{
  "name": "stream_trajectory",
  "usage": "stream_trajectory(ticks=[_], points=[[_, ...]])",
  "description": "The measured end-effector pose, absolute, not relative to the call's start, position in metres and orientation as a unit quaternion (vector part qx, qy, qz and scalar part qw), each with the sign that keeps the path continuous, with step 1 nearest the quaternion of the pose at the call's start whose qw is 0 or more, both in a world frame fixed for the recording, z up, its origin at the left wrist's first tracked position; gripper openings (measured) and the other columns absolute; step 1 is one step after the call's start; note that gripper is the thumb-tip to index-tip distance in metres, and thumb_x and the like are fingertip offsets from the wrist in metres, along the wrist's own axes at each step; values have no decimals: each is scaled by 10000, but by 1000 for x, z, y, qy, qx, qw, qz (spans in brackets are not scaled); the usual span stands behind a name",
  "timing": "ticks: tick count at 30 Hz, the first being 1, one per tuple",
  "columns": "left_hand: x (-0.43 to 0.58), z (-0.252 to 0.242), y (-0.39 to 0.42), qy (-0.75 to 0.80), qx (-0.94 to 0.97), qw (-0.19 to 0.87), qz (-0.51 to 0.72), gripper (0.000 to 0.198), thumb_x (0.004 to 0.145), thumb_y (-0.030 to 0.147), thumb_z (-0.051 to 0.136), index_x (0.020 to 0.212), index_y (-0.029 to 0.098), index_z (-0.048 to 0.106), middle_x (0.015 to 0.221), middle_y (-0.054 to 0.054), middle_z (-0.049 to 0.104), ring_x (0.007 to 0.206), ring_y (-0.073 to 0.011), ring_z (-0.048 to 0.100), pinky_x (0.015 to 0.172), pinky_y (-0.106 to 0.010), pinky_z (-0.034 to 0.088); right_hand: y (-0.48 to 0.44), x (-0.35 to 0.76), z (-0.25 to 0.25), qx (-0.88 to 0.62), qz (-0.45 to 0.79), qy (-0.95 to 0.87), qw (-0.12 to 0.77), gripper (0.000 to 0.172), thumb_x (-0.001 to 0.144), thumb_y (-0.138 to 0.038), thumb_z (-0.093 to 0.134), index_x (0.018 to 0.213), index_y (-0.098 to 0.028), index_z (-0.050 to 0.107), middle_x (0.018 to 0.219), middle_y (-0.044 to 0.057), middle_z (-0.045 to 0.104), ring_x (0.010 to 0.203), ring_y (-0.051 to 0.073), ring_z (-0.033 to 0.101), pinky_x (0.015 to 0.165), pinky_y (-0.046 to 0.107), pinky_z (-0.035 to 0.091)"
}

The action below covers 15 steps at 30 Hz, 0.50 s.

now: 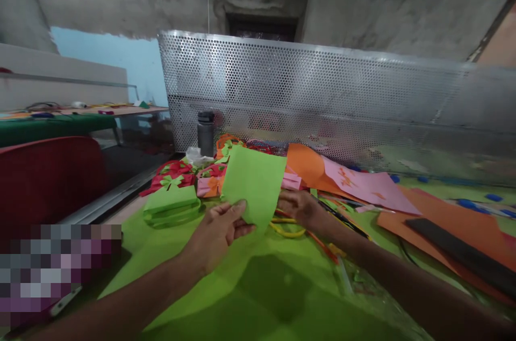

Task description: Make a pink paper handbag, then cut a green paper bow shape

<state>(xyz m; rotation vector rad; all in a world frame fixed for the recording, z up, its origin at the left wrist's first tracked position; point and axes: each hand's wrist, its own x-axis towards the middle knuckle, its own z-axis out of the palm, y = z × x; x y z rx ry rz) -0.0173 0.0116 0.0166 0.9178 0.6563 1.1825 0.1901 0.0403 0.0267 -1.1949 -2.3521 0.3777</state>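
A light green sheet [255, 182], paper or felt-like, stands tilted up before me. My left hand [220, 231] pinches its lower left part, thumb in front and fingers behind. At the sheet's right edge is my right hand [300, 207], its fingers curled together with the tips against the edge, partly hidden. Left of the sheet sits a small green bag [172, 204] with a green bow [172, 181]. Behind that lie red bags [165, 172] and a pink one with an orange bow [212, 187]. Yellow and orange cords [288, 230] lie below my right hand.
A dark bottle [206, 134] stands at the back before a perforated metal panel [322, 78]. Orange sheets [308, 166], a pink sheet [371, 185] and a dark flat strip [459, 249] lie to the right. A red chair back [52, 185] is at left.
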Motion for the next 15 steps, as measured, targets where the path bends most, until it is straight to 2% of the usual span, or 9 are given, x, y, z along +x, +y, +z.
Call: stream_trajectory(ticks=[2,3,5,7,9,11,12,15], points=[[-14,13,10,281,429,681,522,180,702,296,701,812,160,657,817,-36,704,740,-157,651,729,-309,542,23,185,36,-400,159,-859,278,380,968,-328,225,1230,-189,462,998,57,661,846,142,640,729,285,511],[-13,11,8,281,444,678,514,185,716,311,686,818,159,662,820,-38,702,756,-159,647,746,-312,535,15,182,38,-346,172,-861,331,377,954,-350,280,1210,-161,482,940,62,677,794,154,653,672,282,522],[-12,10,4,299,482,660,492,192,735,332,661,792,149,670,796,-41,694,751,-160,637,754,-321,528,1,179,35,-330,152,-848,385,329,930,-352,355,1079,-167,582,792,37,696,686,162,657,569,270,517],[-14,12,-1,344,528,617,471,193,727,337,661,713,145,666,720,-31,678,683,-153,624,718,-321,531,-8,180,27,-346,127,-833,413,250,899,-312,434,935,-172,638,740,34,690,656,182,646,544,287,506],[-21,17,-3,394,591,529,465,156,705,314,677,680,162,655,674,-15,667,632,-147,614,673,-304,527,-15,186,16,-359,99,-827,421,171,863,-254,495,847,-178,647,789,54,682,730,210,631,616,331,502],[-30,21,-4,377,711,399,439,71,731,229,643,778,182,668,830,-41,694,767,-173,631,714,-295,507,-21,195,6,-346,70,-839,414,137,835,-191,512,791,-190,642,831,63,672,809,218,604,710,367,478],[-35,21,-4,334,772,322,434,42,709,186,659,750,182,662,888,-51,691,830,-183,627,751,-290,493,-24,198,2,-334,57,-849,404,157,828,-156,499,769,-196,638,834,64,667,830,213,591,740,375,463],[-50,11,-5,190,889,154,388,94,763,130,590,827,186,630,864,-61,679,802,-161,623,711,-260,488,-33,203,-6,-301,33,-881,362,212,814,-91,455,727,-186,623,839,78,659,830,210,566,747,383,441]])
